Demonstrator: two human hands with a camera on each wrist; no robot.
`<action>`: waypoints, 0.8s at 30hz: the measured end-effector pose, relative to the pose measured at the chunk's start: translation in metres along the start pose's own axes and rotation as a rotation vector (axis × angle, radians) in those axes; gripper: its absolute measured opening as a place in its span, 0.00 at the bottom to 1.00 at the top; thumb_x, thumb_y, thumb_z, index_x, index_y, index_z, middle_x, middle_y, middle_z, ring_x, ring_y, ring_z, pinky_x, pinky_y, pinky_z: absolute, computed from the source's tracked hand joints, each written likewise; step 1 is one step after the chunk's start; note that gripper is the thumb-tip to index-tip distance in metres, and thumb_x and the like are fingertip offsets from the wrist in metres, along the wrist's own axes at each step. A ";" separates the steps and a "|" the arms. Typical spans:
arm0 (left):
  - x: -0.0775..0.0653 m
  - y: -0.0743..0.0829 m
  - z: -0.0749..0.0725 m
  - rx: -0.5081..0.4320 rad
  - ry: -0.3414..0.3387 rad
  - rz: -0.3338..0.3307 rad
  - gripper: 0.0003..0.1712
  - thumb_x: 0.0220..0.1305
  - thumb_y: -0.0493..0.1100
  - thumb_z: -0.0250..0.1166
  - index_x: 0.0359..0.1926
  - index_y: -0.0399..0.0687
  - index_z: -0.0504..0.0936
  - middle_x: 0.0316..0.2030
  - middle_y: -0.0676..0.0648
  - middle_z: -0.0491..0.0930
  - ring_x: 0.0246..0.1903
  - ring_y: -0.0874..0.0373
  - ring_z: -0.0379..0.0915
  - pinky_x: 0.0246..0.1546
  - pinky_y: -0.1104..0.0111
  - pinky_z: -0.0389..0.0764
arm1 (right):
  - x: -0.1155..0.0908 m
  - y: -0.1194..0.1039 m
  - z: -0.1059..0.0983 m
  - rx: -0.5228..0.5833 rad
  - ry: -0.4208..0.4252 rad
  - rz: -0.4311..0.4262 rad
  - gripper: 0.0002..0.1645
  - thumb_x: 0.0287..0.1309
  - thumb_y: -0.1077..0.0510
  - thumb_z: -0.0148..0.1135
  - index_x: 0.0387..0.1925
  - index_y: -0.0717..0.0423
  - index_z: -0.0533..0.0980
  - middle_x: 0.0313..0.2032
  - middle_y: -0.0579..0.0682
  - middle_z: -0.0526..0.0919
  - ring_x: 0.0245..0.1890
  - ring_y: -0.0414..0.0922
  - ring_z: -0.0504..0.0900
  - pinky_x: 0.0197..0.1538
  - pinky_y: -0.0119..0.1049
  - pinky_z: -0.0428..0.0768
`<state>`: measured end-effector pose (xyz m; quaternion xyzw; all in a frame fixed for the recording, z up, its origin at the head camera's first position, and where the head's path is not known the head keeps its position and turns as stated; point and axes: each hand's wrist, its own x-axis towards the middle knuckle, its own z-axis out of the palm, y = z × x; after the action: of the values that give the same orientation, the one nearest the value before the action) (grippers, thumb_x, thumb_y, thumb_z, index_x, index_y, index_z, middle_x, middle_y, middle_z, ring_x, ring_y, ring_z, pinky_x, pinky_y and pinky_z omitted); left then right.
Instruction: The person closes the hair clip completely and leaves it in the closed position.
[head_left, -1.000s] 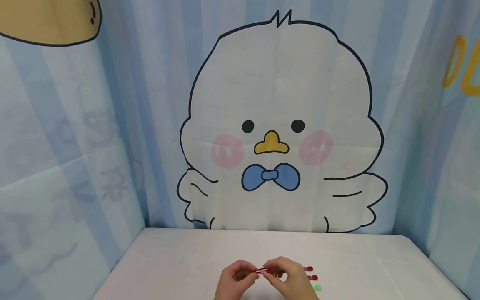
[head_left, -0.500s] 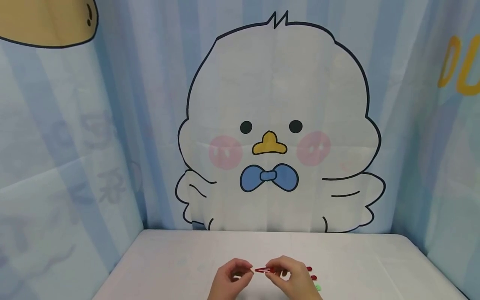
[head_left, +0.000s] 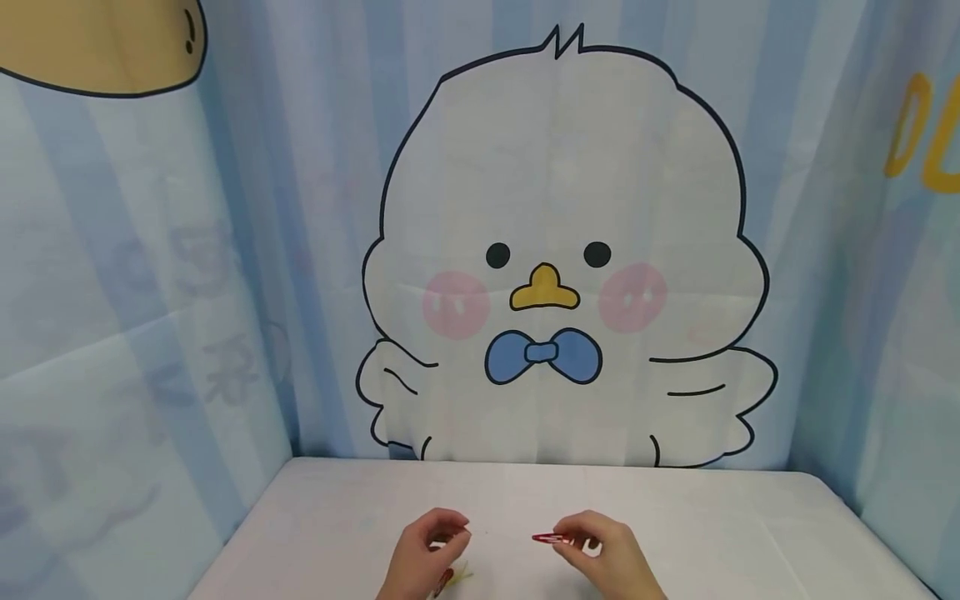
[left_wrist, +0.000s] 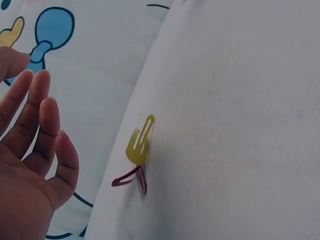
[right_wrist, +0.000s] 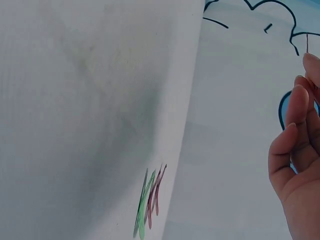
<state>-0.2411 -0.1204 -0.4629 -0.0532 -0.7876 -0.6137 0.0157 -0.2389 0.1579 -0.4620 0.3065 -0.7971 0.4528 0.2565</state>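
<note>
Two bare hands, and we've got a real gap btw them now; a sec ago both were on the slim, pointed red hair clip, prob. metal, and now only the right hand has it, pinched btw thumb & fingers above the white cloth-covered table, tip toward the other side; the left hand has drawn off, fingers curved, narrow gap to the thumb, w/ nothing in it that we can see; so we'd call the clip a one-handed hold, left side free; the shift also uncovers stuff for us: a flat yellow slotted piece, prob. plastic, on the table near the left hand, w/ two dark red loop-shaped clips right at its end, joined or not we can't tell; over right, the head view loses the rest behind the hand, but the wrist cam gets it: one thin bright green piece & two thin dark red pieces lying side by side, seen near edge-on, exact shapes unclear.
</note>
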 end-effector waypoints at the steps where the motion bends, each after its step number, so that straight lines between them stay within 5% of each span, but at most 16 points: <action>1: 0.000 -0.001 -0.003 0.010 0.002 0.006 0.12 0.65 0.40 0.69 0.46 0.37 0.83 0.36 0.50 0.83 0.37 0.55 0.78 0.41 0.59 0.79 | 0.000 0.001 -0.002 -0.001 -0.006 0.010 0.12 0.51 0.65 0.77 0.34 0.48 0.83 0.29 0.37 0.82 0.26 0.33 0.76 0.27 0.32 0.74; 6: 0.004 -0.006 -0.015 0.048 0.001 0.009 0.13 0.65 0.40 0.69 0.46 0.37 0.83 0.36 0.50 0.83 0.37 0.55 0.77 0.41 0.59 0.78 | 0.000 0.002 -0.012 0.000 -0.044 0.104 0.09 0.52 0.63 0.76 0.33 0.51 0.83 0.29 0.36 0.82 0.27 0.34 0.76 0.29 0.32 0.75; 11: 0.008 -0.016 -0.025 0.077 -0.028 -0.033 0.13 0.66 0.41 0.68 0.47 0.37 0.83 0.37 0.51 0.83 0.38 0.55 0.76 0.41 0.59 0.78 | -0.002 0.005 -0.021 -0.022 -0.053 0.092 0.10 0.51 0.64 0.76 0.32 0.49 0.83 0.29 0.38 0.82 0.27 0.33 0.76 0.29 0.33 0.74; 18: 0.008 -0.021 -0.040 0.105 -0.087 -0.029 0.13 0.66 0.41 0.68 0.47 0.37 0.83 0.38 0.51 0.82 0.37 0.56 0.75 0.40 0.60 0.78 | -0.001 0.007 -0.041 -0.045 -0.184 0.353 0.08 0.54 0.60 0.76 0.35 0.53 0.83 0.32 0.40 0.82 0.30 0.34 0.76 0.34 0.33 0.75; 24: 0.008 -0.027 -0.050 0.161 -0.115 -0.072 0.11 0.65 0.40 0.68 0.44 0.38 0.83 0.35 0.51 0.81 0.36 0.56 0.74 0.40 0.60 0.78 | -0.007 0.015 -0.053 -0.053 -0.236 0.411 0.08 0.53 0.60 0.76 0.34 0.54 0.83 0.30 0.42 0.80 0.28 0.34 0.73 0.31 0.32 0.74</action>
<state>-0.2539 -0.1746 -0.4756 -0.0585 -0.8355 -0.5444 -0.0471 -0.2379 0.2123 -0.4512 0.1816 -0.8788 0.4353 0.0720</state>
